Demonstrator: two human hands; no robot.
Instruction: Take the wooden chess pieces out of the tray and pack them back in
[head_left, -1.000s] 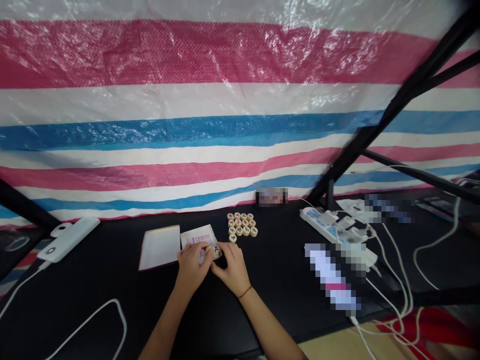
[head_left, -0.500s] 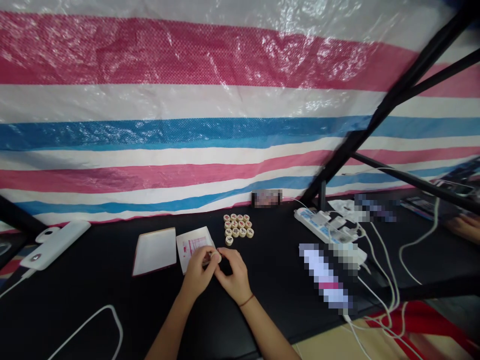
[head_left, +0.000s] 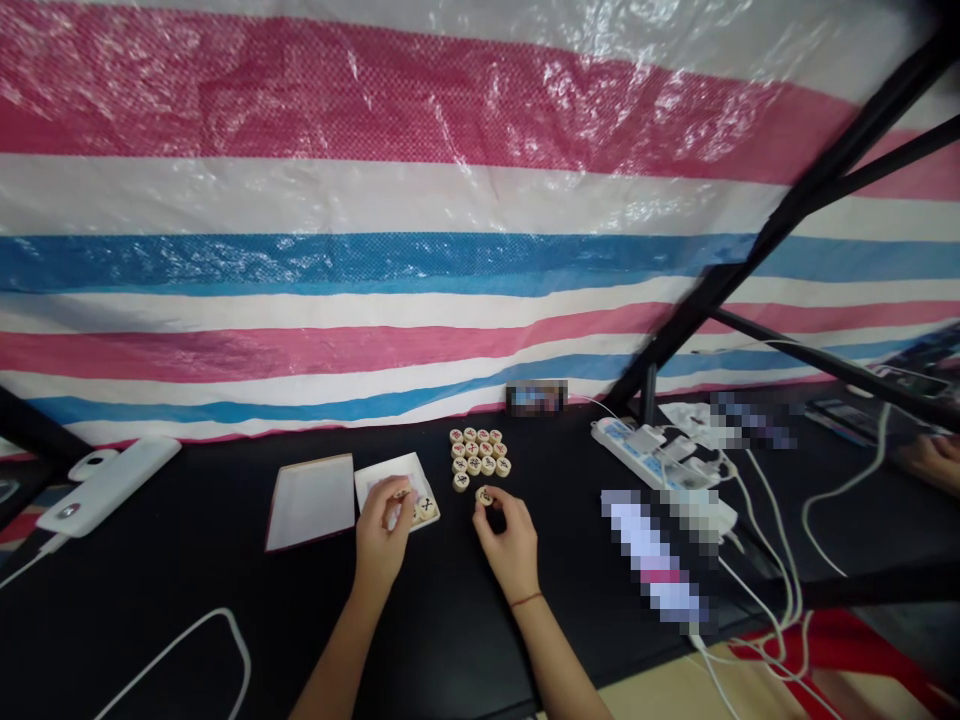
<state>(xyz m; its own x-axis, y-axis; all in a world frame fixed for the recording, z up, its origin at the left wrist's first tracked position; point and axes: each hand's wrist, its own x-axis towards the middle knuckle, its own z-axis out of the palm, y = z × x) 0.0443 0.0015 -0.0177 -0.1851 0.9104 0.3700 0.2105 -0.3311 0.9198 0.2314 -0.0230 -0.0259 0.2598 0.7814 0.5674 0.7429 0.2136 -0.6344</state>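
Observation:
Between the thumb and fingers of my right hand [head_left: 510, 535] is a round wooden Chinese chess piece [head_left: 484, 496], just in front of the rows of pieces. My left hand [head_left: 384, 530] is curled over the white open box [head_left: 371, 470], with another Chinese chess piece [head_left: 403, 492] at its fingertips. Beside that hand, a few loose pieces [head_left: 426, 506] lie in the box's near right corner. Rows of Chinese chess pieces [head_left: 481, 450], with red characters at the back and dark ones nearer, sit face up on the black table. One piece [head_left: 461, 482] starts the nearest row at its left.
The box lid [head_left: 311, 500] lies inside up, left of the box. At the right are a power strip [head_left: 637, 450] with plugs, a blurred-out phone-like device [head_left: 652, 560] and white cables. A white device [head_left: 112, 485] lies far left. Another person's hand [head_left: 934, 460] shows at the right edge.
My hands were together over the box's near edge. They have parted: the right moved right with a piece towards the rows, while the left shifted slightly left over the box.

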